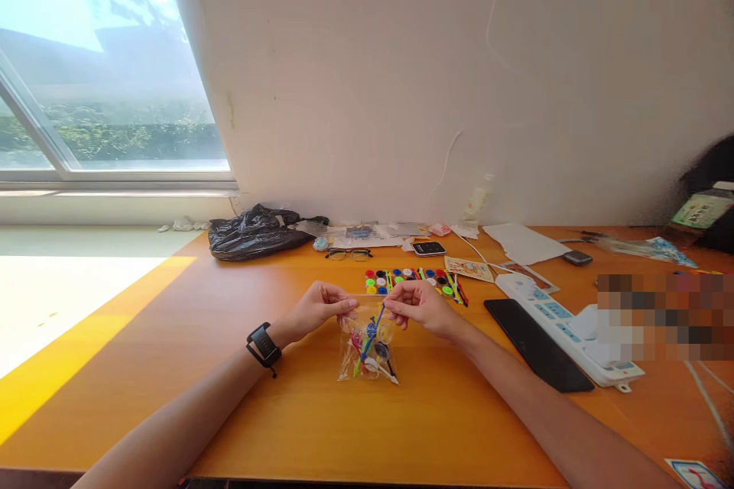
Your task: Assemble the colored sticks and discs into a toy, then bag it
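In the middle of the desk, a small clear plastic bag (pixel 347 363) hangs upright between my hands. Inside show round discs and thin sticks in blue, red, green, white and black. My left hand (pixel 324 311), with a black watch on the wrist, pinches the bag's upper left corner. Thumb and fingers of my right hand (pixel 421 308) are closed at the upper right corner. A blue stick (pixel 370 336) slants down through the bag from those fingers; whether they grip it too, I cannot tell. Behind my hands, rows of coloured discs (pixel 381 276) and sticks lie on the desk.
Further back are a black plastic bag (pixel 252 233), eyeglasses (pixel 349 254) and a small black device (pixel 429 248). To the right lie a black phone-like slab (pixel 533 344) and a white power strip (pixel 562 325) with plugs. A bottle (pixel 703 210) stands far right.
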Motion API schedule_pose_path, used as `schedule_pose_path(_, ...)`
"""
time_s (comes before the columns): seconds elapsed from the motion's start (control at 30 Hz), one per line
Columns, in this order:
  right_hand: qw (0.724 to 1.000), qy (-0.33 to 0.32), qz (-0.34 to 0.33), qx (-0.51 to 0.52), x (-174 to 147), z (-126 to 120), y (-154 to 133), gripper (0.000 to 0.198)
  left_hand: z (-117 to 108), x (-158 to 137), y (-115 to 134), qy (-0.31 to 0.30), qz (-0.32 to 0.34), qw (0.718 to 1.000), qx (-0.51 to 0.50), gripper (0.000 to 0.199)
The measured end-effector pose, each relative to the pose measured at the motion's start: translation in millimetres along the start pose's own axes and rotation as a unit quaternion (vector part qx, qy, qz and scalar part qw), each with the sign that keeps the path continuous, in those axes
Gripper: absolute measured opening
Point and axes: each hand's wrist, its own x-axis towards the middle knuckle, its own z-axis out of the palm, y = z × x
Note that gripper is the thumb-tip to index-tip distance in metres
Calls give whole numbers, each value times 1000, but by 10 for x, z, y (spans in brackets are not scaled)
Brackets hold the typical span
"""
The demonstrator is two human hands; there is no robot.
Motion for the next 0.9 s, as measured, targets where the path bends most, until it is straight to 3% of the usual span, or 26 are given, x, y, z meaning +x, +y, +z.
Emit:
schedule_pose_path(0.23, 997, 36, 6, 61, -29, 30, -51, 39, -7, -44, 86, 5, 4, 998, -57, 31)
schedule_pose_path(0.37, 991, 58, 30, 115, -49, 81, -56, 28, 26, -71, 133, 16, -10, 995, -101, 21)
schedule_pose_path(0.63, 982, 96, 33, 160, -75, 167, -98, 15, -21, -4, -55, 26, 13, 977, -210, 15)
schedule_pose_path(0.77, 992, 63, 4, 107, -93, 169, -80, 20, 14, -49, 47, 30, 22, 994, -104, 26)
schedule_pose_path(0.9, 995, 68, -60, -48, -74, 210, -85, 28, 102, -86, 142, 24, 17, 1000, -6, 34)
